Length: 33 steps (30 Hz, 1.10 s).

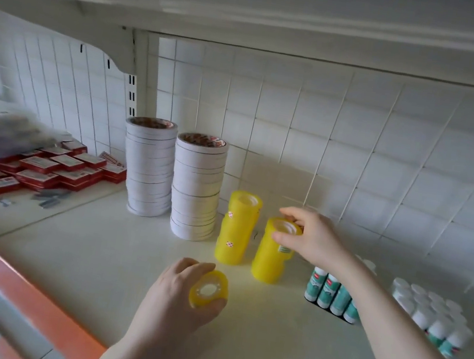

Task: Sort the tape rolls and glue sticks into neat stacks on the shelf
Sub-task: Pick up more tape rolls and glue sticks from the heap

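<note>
Yellow tape roll (208, 289), light, stiff and slick by its look, sits pinched around its rim in the left hand (180, 290) at 6 o'clock on the shelf (95, 266). Right hand (310, 235) grasps the top of a yellow stack (273, 251), best steadied there. Glue sticks (332, 293) at 4 o'clock are partly hidden by the forearm.

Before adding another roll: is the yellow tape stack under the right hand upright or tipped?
Upright. The yellow tape stack stands on the white shelf, its open core facing up, while the right hand grips its top roll.
</note>
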### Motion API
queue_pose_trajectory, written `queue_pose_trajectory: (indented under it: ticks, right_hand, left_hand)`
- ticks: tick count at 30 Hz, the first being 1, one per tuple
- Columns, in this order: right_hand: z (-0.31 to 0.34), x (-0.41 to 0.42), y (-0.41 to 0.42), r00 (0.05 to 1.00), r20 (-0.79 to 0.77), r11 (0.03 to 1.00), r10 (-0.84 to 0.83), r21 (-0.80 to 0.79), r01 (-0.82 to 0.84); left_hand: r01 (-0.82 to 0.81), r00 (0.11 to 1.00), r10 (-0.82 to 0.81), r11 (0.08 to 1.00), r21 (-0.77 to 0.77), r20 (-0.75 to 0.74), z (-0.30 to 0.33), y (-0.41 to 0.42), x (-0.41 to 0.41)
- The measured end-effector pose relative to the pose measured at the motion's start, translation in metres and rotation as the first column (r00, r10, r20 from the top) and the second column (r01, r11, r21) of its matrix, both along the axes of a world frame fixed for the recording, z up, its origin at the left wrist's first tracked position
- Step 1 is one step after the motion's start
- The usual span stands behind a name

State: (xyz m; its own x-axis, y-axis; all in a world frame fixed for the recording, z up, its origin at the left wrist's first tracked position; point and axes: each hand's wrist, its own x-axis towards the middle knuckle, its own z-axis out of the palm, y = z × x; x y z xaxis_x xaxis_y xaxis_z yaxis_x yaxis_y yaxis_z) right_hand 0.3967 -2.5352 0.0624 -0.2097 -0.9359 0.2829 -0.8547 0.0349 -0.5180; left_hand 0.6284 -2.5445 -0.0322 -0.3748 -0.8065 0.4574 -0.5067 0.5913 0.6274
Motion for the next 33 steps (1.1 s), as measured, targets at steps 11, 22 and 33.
queue_pose_trajectory:
  ticks: [11, 22, 33]
  right_hand:
    - [-0.005, -0.006, -0.001, 0.998, 0.052, 0.999, 0.036, -0.012, -0.035]
    - [-0.006, -0.01, -0.002, 0.994, 0.096, 0.998, 0.057, 0.03, -0.06]
    - [-0.007, -0.012, -0.004, 0.992, 0.119, 0.999, 0.032, 0.031, -0.036]
  left_hand:
    - [0.006, 1.0, -0.006, 1.0, -0.019, 0.0, -0.003, -0.001, 0.002]
    - [0.023, 0.999, -0.022, 1.0, -0.016, 0.029, -0.003, -0.001, 0.003]
    - [0.032, 0.999, -0.032, 0.999, -0.018, 0.035, -0.003, -0.001, 0.005]
